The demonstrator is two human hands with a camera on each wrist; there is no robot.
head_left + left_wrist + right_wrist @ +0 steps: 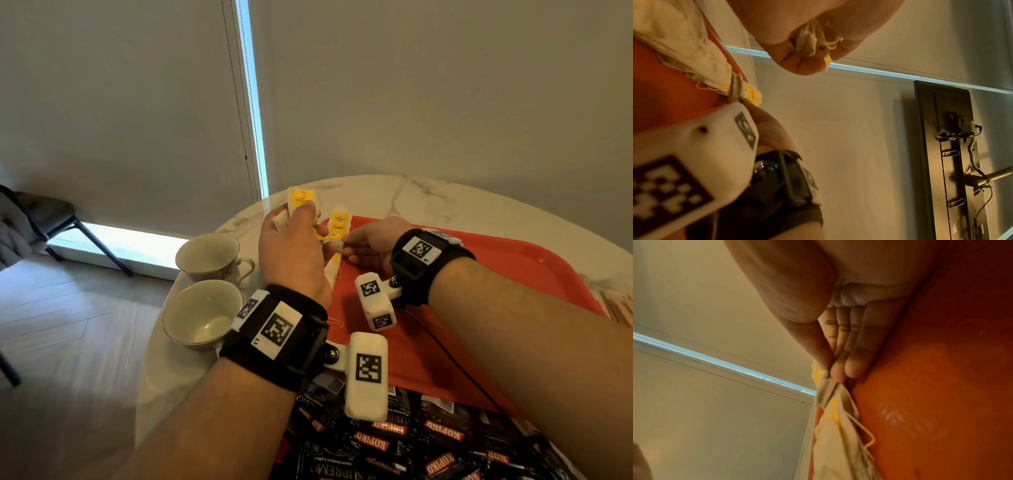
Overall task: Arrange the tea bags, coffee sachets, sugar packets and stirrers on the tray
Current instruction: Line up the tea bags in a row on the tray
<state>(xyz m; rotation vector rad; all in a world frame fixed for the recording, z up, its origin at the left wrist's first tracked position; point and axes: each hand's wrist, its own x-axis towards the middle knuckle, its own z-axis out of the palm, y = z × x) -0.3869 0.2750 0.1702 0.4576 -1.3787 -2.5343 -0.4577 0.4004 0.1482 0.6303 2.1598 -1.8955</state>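
My left hand point(301, 219) is raised over the table's far left and grips a small bunch of tea bags point(300, 198) with yellow tags; in the left wrist view its curled fingers point(797, 65) close round the tea bags point(807, 42). My right hand point(347, 241) pinches the top of another tea bag point(339, 224) between thumb and fingertips point(838, 371). This tea bag point(836, 443) lies along the left edge of the red tray point(513, 274), its string loose on the tray point(931, 386). Black coffee sachets point(394, 442) lie heaped near me.
Two empty teacups point(205, 255) point(202, 313) stand on the marble table point(428, 195) left of the tray. Wooden stirrers point(618, 308) show at the right edge. A chair point(51, 219) stands on the floor far left. A wall and blind lie behind the table.
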